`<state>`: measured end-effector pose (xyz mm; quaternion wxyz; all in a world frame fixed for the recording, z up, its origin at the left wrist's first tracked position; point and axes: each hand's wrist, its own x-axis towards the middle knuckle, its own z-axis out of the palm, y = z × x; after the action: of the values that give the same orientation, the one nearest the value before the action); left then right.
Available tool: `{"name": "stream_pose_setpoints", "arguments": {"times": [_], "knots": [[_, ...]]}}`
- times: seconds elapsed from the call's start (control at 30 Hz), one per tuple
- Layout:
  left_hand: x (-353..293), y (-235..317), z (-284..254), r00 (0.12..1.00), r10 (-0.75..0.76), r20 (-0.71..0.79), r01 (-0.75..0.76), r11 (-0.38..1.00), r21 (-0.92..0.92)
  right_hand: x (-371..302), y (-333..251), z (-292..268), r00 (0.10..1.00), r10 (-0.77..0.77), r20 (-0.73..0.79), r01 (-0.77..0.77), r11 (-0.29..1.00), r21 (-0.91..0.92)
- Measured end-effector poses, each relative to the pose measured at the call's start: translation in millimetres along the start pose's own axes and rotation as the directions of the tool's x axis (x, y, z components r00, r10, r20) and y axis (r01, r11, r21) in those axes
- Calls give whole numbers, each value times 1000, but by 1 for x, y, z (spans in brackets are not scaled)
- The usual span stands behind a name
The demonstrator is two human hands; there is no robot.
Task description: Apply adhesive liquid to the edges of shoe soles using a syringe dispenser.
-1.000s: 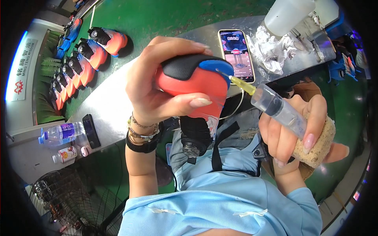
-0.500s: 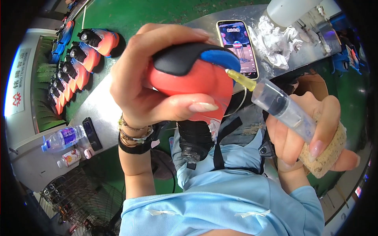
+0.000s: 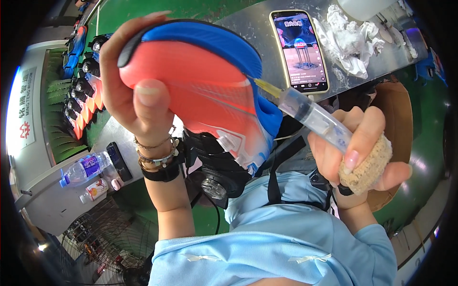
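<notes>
My left hand is wrapped round the toe end of a coral-red shoe, thumb pressed on the upper. The shoe is tipped sole-up, its blue sole edge on top and its black collar with a clear round dial hanging below. My right hand is closed round a clear syringe with a yellow tip. That tip reaches the seam between the red upper and the blue sole, seemingly touching it. A worn beige sponge is also tucked in my right hand, under the fingers.
On the metal table lie a lit phone and crumpled white paper. An open cardboard box stands at right. Several finished-looking shoes line the left. Bottles and a caged fan are lower left.
My left hand has turned the shoe so its long side now faces me, moving it left. The syringe tip has shifted left and up along the sole seam, and my right hand moved with it.
</notes>
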<state>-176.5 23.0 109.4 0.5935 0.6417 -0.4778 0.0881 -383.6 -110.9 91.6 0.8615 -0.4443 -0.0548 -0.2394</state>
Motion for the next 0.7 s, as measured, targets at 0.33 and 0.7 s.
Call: {"name": "stream_pose_setpoints", "arguments": {"times": [0.33,0.7], "knots": [[-2,-22,-7,994,-35,-99,45,994,99,-24,23,-13,967,236,-101,-230,971,66],[-11,-50,-18,964,-126,-235,164,975,149,-48,27,-24,951,306,-50,-306,952,-1]]}}
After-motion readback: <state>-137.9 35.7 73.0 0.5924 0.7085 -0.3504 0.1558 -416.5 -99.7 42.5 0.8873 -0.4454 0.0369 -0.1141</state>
